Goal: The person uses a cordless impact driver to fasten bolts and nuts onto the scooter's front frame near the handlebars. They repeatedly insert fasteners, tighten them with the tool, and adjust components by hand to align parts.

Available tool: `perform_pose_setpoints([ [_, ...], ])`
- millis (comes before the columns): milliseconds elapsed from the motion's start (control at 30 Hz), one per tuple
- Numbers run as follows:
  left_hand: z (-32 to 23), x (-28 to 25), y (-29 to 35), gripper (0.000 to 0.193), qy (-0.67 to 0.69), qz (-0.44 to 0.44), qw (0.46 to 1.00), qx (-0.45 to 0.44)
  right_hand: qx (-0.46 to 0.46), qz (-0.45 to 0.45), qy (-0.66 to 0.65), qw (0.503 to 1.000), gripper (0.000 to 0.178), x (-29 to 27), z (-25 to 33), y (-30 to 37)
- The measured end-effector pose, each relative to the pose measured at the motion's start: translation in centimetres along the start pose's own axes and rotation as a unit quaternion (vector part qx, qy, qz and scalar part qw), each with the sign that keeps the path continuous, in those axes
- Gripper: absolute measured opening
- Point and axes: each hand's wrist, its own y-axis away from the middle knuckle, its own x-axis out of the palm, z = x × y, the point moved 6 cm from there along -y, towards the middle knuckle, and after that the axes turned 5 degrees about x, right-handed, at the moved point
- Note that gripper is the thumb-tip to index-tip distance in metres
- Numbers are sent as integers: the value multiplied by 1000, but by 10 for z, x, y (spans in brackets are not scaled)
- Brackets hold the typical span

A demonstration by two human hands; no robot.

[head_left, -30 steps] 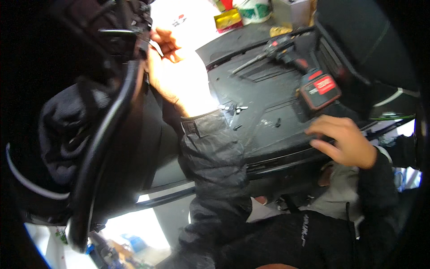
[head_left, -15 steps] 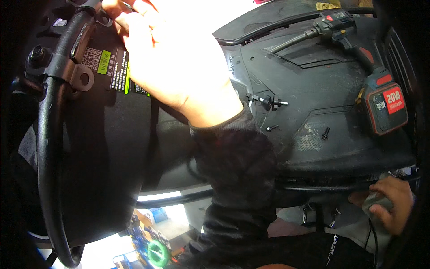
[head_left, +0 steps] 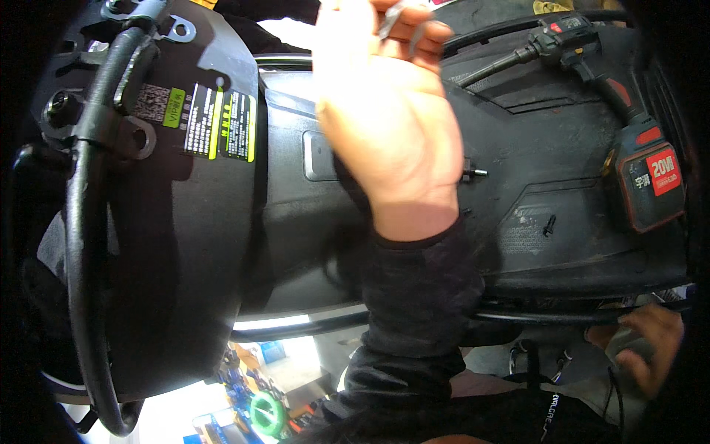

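Note:
My left hand (head_left: 399, 140), in a black sleeve, is raised palm-up over a black moulded panel (head_left: 296, 214). Its fingers curl around a thin grey strip (head_left: 390, 21), whose kind I cannot make out. At the lower right edge my right hand (head_left: 654, 344) is closed around a rounded grey thing (head_left: 629, 346), with dark cords below it. Beyond my left wrist, a black bolt with a bright shank (head_left: 475, 172) lies on the panel. Another black bolt (head_left: 549, 226) rests farther right. My left hand and forearm hide part of the panel.
A cordless impact driver (head_left: 603, 92) with a long shaft and red-and-black battery lies at the upper right. On the left, a black tubular bar (head_left: 85, 222) with metal tabs curves past a panel bearing green-and-black labels (head_left: 220, 122). A green ring (head_left: 268, 414) shows below.
My left hand has moved right, away from the labels, uncovering them and a rectangular recess. It now covers some of the bolts. The right hand keeps its hold nearly in place.

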Motion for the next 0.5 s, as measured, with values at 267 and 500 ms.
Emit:
perform_pose_setpoints([
  [267, 20, 57, 28, 21, -185, 93, 976, -61, 66, 251, 32, 965, 41, -23, 64, -45],
  [500, -37, 36, 30, 29, -63, -132, 985, 86, -58, 151, -20, 987, 39, -24, 94, -61],
])
